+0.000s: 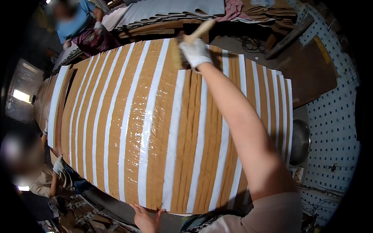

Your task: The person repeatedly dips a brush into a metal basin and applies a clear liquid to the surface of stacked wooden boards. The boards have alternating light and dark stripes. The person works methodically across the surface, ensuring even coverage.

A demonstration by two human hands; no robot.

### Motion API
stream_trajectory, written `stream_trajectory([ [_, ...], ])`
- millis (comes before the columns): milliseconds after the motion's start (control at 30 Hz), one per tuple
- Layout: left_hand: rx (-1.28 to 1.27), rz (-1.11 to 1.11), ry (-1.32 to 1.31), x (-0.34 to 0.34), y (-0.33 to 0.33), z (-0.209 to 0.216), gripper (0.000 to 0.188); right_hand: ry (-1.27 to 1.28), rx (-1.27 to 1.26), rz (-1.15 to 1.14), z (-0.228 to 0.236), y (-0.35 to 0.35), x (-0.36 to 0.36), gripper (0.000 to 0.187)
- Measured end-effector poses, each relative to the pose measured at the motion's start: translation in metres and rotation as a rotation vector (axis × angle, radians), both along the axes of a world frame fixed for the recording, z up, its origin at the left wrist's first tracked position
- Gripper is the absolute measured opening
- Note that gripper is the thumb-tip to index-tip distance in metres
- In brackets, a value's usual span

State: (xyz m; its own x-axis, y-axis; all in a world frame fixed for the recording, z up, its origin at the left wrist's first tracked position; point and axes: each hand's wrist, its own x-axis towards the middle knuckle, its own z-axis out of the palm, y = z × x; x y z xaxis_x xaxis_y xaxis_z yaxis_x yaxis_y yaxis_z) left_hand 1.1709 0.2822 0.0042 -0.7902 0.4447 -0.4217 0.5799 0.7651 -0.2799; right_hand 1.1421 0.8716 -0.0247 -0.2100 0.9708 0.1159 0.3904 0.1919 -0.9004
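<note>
My right hand (195, 53), in a white glove, grips a wide brush by its light wooden handle (204, 29). The pale bristles (177, 58) rest at the far edge of a broad layer of brown sheets (161, 128) and white strips that alternate in long bands. A wet-looking gloss covers the left and middle bands; those on the right look matt and wrinkled. At the near edge my bare left hand (146, 219) lies with fingers apart, its fingertips touching the sheets. The lower part of that hand leaves the picture.
One person (74, 21) stands at the far left, another (48, 182) at the near left by the sheets. More stacked sheets (171, 9) lie along the back. A metal basin (300, 141) sits at the right, near a brown board (311, 73) and cables (252, 44).
</note>
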Motion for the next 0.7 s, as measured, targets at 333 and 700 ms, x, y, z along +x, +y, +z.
stream_trajectory([
  [333, 0.223, -0.018, 0.004, -0.008, -0.019, -0.014, 0.128, -0.251, 0.002, -0.592, -0.091, 0.033, 0.216, 0.056],
  [700, 0.216, -0.075, -0.005, -0.010, -0.033, -0.024, 0.126, -0.033, -0.092, 0.455, 0.064, -0.173, -0.160, 0.028],
])
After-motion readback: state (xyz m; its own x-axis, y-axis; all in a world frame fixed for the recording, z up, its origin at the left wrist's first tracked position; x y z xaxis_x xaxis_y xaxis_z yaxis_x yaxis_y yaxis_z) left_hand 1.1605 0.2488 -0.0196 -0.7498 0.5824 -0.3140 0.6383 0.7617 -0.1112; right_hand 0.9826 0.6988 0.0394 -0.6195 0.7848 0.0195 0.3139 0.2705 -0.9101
